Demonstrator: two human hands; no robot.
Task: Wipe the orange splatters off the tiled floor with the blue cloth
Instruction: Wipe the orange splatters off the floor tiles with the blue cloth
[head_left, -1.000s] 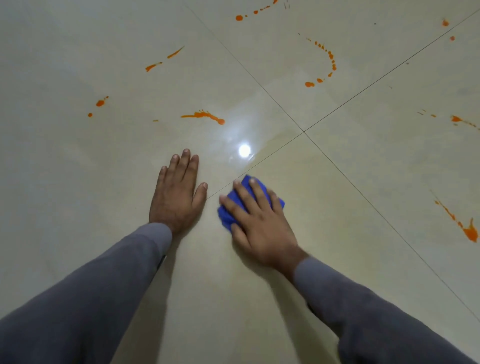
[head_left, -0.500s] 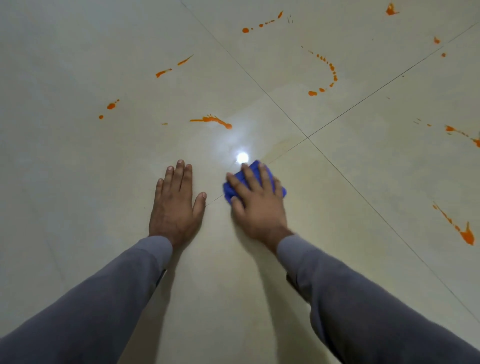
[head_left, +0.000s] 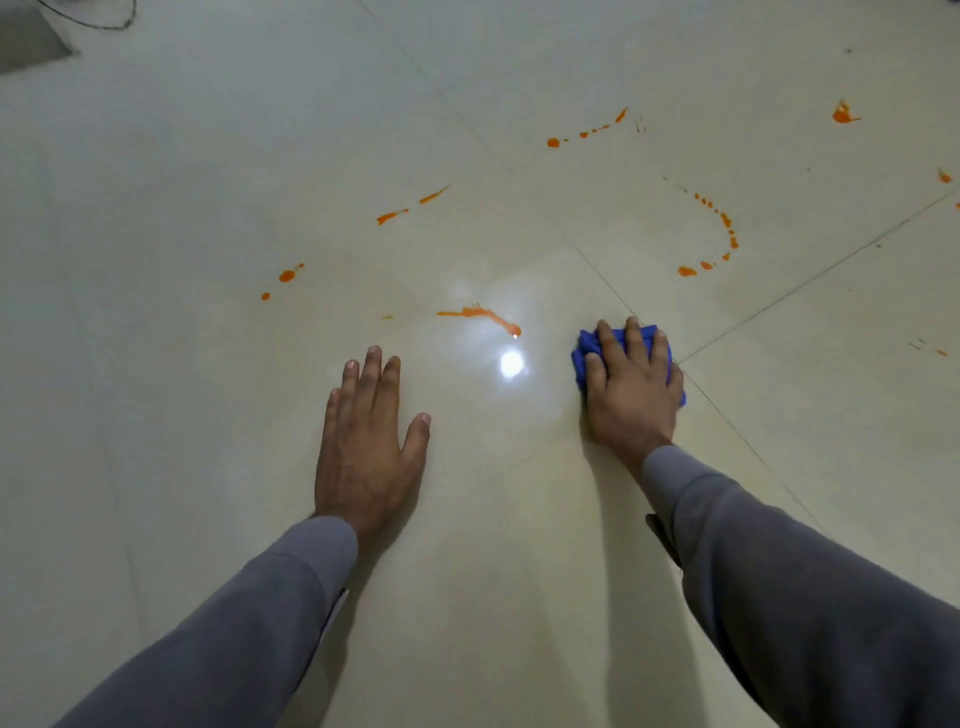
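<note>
Since the earlier frames the right hand (head_left: 631, 387) has pushed the blue cloth (head_left: 584, 353) forward, up to the tile joint. It presses the bunched cloth on the tiled floor (head_left: 182, 182), fingers laid over it. The left hand (head_left: 366, 441) lies flat, holding nothing. The nearest orange streak (head_left: 475, 314) is still unwiped, so most work remains.
</note>
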